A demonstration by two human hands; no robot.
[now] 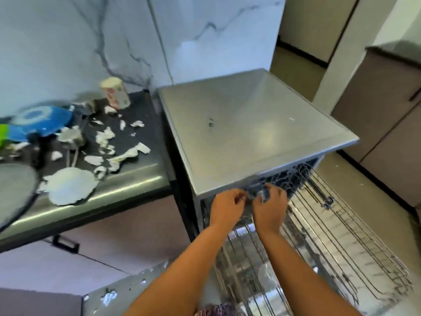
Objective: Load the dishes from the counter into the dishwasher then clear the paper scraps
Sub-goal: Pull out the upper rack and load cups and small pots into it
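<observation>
Both my hands reach to the front of the upper rack (284, 176) of the open silver dishwasher (250, 124). My left hand (226, 207) has its fingers curled at the rack's front edge. My right hand (270, 207) grips the rack's front, with a small shiny item between its fingers. The lower wire rack (337, 236) is pulled out below my arms. On the dark counter (127, 183) to the left lie a white plate (70, 189), a blue plate (41, 120), metal spoons (73, 137), a patterned cup (116, 93) and several paper scraps (107, 137).
A dark round pan or lid (16, 192) sits at the counter's left edge. A green item (3, 135) shows at the far left. Brown cabinets (387, 106) stand to the right, across a strip of floor. A drawer handle (65, 244) is under the counter.
</observation>
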